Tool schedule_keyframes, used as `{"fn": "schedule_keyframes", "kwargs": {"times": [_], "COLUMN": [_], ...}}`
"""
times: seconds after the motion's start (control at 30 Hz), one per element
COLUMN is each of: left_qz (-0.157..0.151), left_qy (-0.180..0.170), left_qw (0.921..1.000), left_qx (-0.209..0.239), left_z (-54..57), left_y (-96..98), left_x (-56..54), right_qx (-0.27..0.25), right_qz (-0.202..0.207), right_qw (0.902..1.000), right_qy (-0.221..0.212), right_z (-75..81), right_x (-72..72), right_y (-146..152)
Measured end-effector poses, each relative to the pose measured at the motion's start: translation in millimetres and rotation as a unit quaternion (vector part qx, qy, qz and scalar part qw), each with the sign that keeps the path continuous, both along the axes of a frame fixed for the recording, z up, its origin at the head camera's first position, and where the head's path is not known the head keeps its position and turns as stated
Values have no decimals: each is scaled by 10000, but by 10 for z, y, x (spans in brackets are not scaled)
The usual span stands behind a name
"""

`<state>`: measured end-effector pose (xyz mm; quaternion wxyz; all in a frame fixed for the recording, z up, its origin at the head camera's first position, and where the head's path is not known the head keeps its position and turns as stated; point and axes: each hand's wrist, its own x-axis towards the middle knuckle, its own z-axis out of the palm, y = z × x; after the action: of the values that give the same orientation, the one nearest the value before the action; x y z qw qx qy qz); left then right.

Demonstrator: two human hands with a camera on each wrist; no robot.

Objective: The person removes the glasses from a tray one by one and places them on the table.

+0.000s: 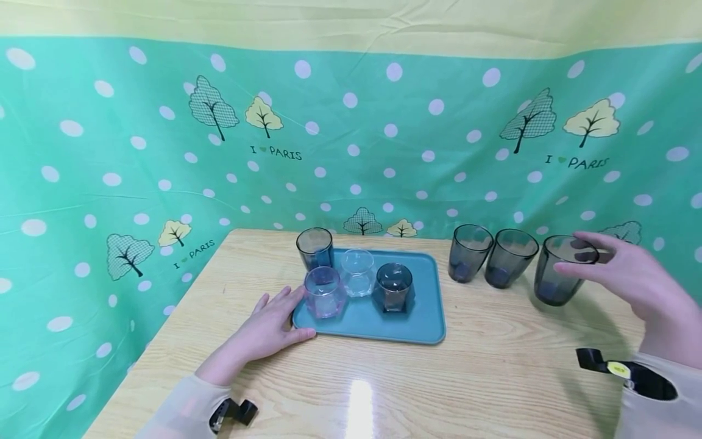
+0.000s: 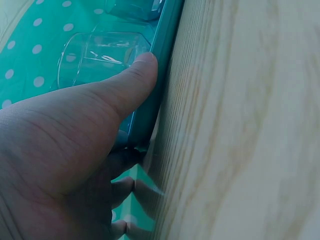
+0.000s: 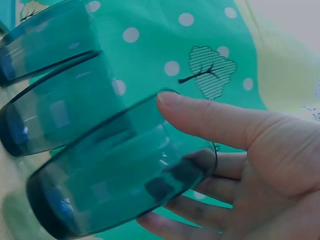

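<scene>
At the right, my right hand (image 1: 638, 274) holds a tall smoky-grey drinking glass (image 1: 554, 283) near its rim. In the right wrist view the thumb lies on the near side of this glass (image 3: 100, 185), with the fingers behind it. Two matching grey glasses, one in the middle (image 1: 507, 262) and one at the left (image 1: 466, 256), stand beside it. My left hand (image 1: 269, 329) touches the front left corner of a blue tray (image 1: 373, 332), fingers along its side. In the left wrist view the thumb (image 2: 137, 75) lies at the tray's rim, close to a clear glass (image 2: 107, 55).
On the tray stand a pinkish clear glass (image 1: 325, 299), a clear glass (image 1: 358, 277) and a short dark glass (image 1: 393, 286). Another tall grey glass (image 1: 314, 250) is at the tray's back left corner. A polka-dot curtain (image 1: 351, 140) hangs behind the wooden table (image 1: 466, 384).
</scene>
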<state>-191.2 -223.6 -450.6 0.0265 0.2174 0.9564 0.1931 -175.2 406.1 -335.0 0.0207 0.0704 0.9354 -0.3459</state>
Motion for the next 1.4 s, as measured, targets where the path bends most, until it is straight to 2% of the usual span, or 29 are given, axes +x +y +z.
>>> {"fn": "schedule_keyframes", "kwargs": {"times": [0.27,0.5,0.9,1.2,1.4], "left_qz": [-14,3,-9,-8,-1], "left_qy": [-35,-50,-44,-10,10], "left_qw": [10000,10000,10000,10000,10000], "left_qx": [-4,-54,-54,-37,-57], "left_z": [-8,-15,-40,-46,-41], "left_y": [6,1,1,-11,-15], "left_x": [3,10,-7,-18,-30], "right_qx": [-359,-274,-495,-720,-789], "right_qz": [-311,-485,-561,-409,-496], "right_qw": [9989,9984,9972,9965,9956], "right_qy": [30,111,8,-149,30], "right_z": [-115,-183,-216,-209,-275], "right_x": [-59,-101,-153,-166,-207], "right_y": [-2,-20,-36,-39,-26]}}
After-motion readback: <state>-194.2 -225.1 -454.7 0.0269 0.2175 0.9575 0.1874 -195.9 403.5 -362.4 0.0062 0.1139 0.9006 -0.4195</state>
